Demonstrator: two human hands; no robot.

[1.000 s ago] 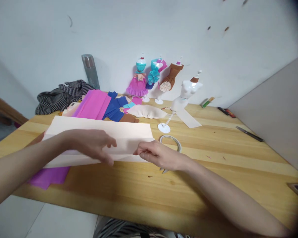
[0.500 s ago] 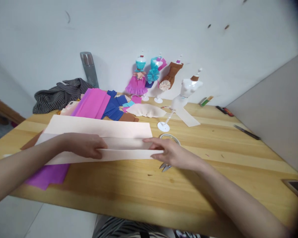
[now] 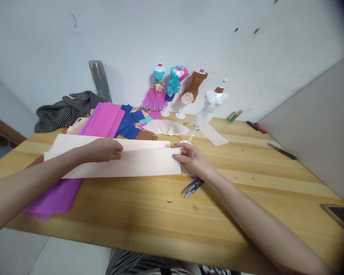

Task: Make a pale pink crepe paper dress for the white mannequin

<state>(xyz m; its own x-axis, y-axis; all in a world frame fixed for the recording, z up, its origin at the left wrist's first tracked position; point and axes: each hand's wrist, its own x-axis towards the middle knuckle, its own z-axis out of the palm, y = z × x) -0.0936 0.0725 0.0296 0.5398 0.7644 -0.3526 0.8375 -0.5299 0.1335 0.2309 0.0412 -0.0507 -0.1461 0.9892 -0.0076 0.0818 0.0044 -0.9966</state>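
A long pale pink sheet of what looks like crepe paper lies across the left and middle of the table, its front part folded back over the rest. My left hand is closed on the fold's upper edge near the middle. At the right end my right hand pinches the corner of the flap between thumb and fingers. Blue-handled thread snips lie just below my right hand. A purple sheet sticks out from under the pink one. A round white ring is mostly hidden behind my right hand.
A bare white mini mannequin stands behind my right hand; several dressed ones line the wall. Pink sheets, blue pieces and a striped cloth lie back left, near a grey flask. A knife and phone lie right.
The front edge of the pink sheet has been lifted and folded away from me, covering the inner part. Both hands moved up with it, and the snips now show more fully.
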